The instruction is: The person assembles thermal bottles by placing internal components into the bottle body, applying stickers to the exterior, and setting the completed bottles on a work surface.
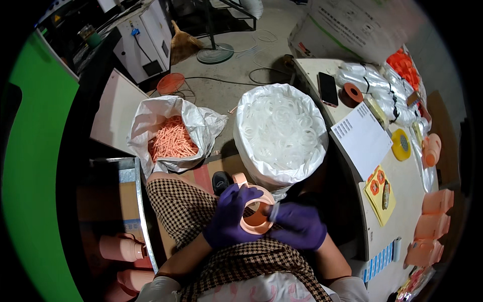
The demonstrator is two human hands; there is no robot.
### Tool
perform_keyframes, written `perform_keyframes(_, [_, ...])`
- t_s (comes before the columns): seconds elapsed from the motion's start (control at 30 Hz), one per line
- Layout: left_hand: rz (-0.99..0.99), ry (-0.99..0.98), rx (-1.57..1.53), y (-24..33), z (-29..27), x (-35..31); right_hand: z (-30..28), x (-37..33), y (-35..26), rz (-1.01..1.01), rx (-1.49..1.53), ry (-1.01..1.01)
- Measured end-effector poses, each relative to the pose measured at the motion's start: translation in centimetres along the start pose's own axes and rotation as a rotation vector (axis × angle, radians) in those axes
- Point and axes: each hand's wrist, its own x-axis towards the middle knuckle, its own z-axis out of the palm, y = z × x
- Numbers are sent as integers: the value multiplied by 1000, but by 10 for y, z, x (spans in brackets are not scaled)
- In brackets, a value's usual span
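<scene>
Over my lap I hold a peach plastic jug (256, 220) with its round mouth facing up and its loop handle pointing away from me. My left hand (226, 217), in a purple glove, is closed round the jug's left side. My right hand (300, 224), gloved the same and smeared by motion, is at the right of the mouth with its fingers bent. A small whitish piece (274, 212) shows at those fingertips, over the rim; its kind is unclear.
A white sack of clear plastic rings (282, 131) stands ahead, beside a sack of peach plastic sticks (173, 140). At left, a metal-edged bin (142, 211) holds peach jugs (121, 248). The table (347, 176) at right carries a phone (327, 89), tape roll (350, 94) and paper (362, 141).
</scene>
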Motion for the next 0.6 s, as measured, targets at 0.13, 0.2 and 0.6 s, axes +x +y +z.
perform_keyframes(0.13, [29, -77, 90, 8, 10, 11, 18, -12, 0, 69, -115, 3])
perform_keyframes(0.2, [41, -105, 133, 12, 16, 15, 21, -11, 0, 130, -236, -28])
perform_keyframes(0.6, [155, -84, 338, 23, 42, 18, 86, -45, 89, 167, -605, 171])
